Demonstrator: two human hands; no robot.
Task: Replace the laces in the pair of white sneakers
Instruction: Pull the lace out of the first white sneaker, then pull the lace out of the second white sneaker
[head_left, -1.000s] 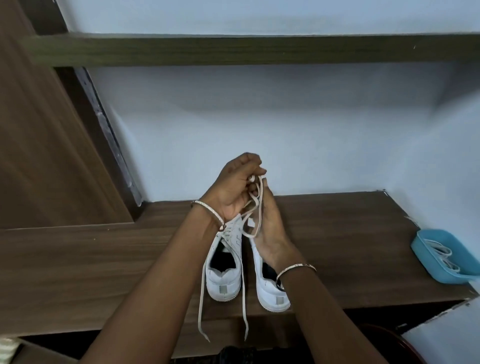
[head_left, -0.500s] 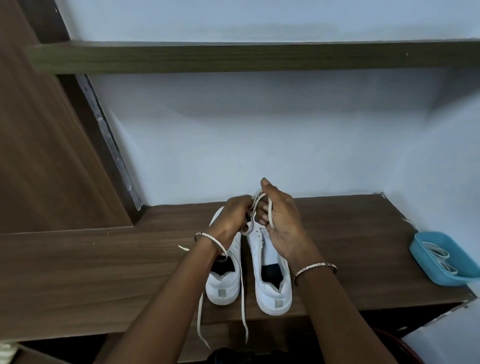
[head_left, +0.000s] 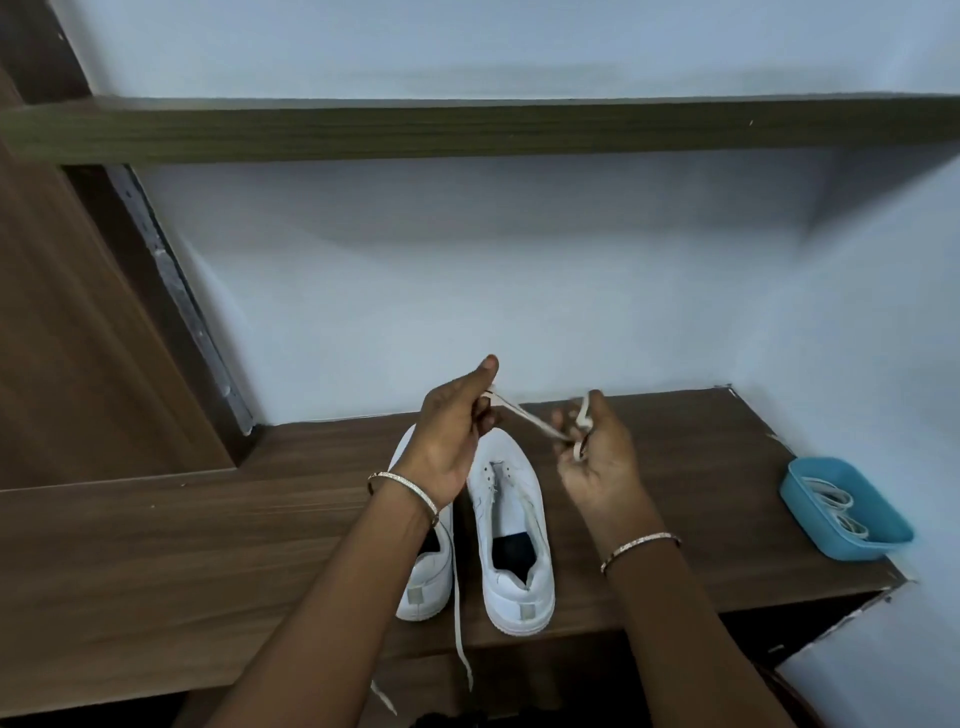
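Observation:
Two white sneakers stand side by side on the wooden shelf (head_left: 156, 545), heels toward me. The right sneaker (head_left: 511, 530) has bare eyelets. The left sneaker (head_left: 423, 566) is partly hidden under my left forearm, and its lace (head_left: 460, 618) hangs over the shelf's front edge. Above the toes, a loose white lace (head_left: 530, 418) stretches between my hands. My left hand (head_left: 452, 436) pinches one end. My right hand (head_left: 597, 452) holds the rest bunched in its curled fingers.
A blue tray (head_left: 893, 540) with white laces in it sits at the shelf's right end. A second shelf (head_left: 467, 127) runs overhead. A wooden panel (head_left: 67, 338) closes the left side; the pale wall stands behind.
My hands have moved apart above the toes and pulled the loose lace taut between them. The right sneaker is now uncovered and set on the shelf. The view has tilted down slightly.

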